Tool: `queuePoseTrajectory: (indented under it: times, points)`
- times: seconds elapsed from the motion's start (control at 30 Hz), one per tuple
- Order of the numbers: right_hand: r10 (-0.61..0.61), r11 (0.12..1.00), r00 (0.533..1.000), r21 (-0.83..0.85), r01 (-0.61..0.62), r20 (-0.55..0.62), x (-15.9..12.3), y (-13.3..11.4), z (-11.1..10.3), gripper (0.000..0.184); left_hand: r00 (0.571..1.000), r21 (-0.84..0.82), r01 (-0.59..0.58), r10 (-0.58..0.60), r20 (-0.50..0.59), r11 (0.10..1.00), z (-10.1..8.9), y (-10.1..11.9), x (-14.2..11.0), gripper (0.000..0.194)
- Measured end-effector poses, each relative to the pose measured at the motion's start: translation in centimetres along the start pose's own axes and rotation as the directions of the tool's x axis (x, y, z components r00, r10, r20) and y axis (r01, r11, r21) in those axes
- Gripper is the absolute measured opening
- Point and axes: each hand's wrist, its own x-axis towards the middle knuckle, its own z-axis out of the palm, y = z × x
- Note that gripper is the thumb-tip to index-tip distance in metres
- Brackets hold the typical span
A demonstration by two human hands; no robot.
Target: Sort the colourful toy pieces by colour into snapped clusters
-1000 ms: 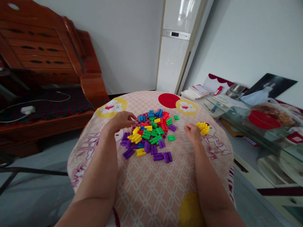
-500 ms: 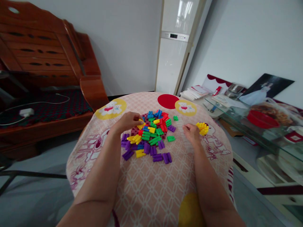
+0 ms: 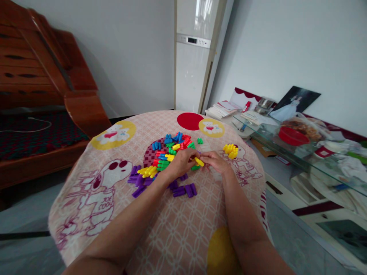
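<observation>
In the head view my left hand is closed, pinching a yellow plastic building block above the table. My right hand meets it from the other side, its fingertips closed at the block's upper end. Under and left of my left hand lies a loose pile of bullet-shaped blocks: blue, red, green, yellow and purple. My left hand hides part of this pile. A cluster of yellow blocks stands beyond my right hand.
A patterned cloth covers the round table. Right of it stands a glass-topped cabinet with papers, a red bowl and bags. A wooden bench is at the left, a tall white appliance behind.
My left hand picked up a yellow block from the pile's left side and carried it right to my right hand. The right hand's fingers now meet the block. The view has turned right.
</observation>
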Motion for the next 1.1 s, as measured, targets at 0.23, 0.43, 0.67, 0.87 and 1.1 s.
queuePoseTrajectory:
  times: [0.23, 0.43, 0.67, 0.87, 1.1]
  points:
    - [0.028, 0.999, 0.999, 0.031, -0.029, 0.041, -0.1, -0.4, 0.0, 0.040, 0.997, 0.026, 0.024, -0.022, -0.079, 0.999, 1.3, -1.0, -0.3, 0.015]
    - [0.108, 0.986, 0.957, -0.097, -0.138, -0.268, -0.1, 0.7, -1.6, 0.029, 0.992, 0.122, 0.101, -0.090, -0.093, 0.987, 0.7, -2.0, -0.2, 0.017]
    - [0.059, 0.918, 0.822, -0.293, -0.268, -0.567, -1.7, 0.8, -4.4, 0.017, 0.986, 0.144, 0.151, -0.139, -0.092, 0.978, -0.9, -2.5, -0.2, 0.017]
    - [0.121, 0.871, 0.862, -0.364, -0.331, -0.492, -1.4, 1.0, -3.8, 0.014, 0.984, 0.174, 0.178, -0.172, -0.049, 0.969, -1.2, -2.9, -0.2, 0.017]
    - [0.122, 0.924, 0.854, -0.255, -0.284, -0.506, -1.3, 0.4, -3.3, 0.018, 0.969, 0.180, 0.233, -0.211, -0.130, 0.956, -3.2, -3.2, -0.2, 0.020]
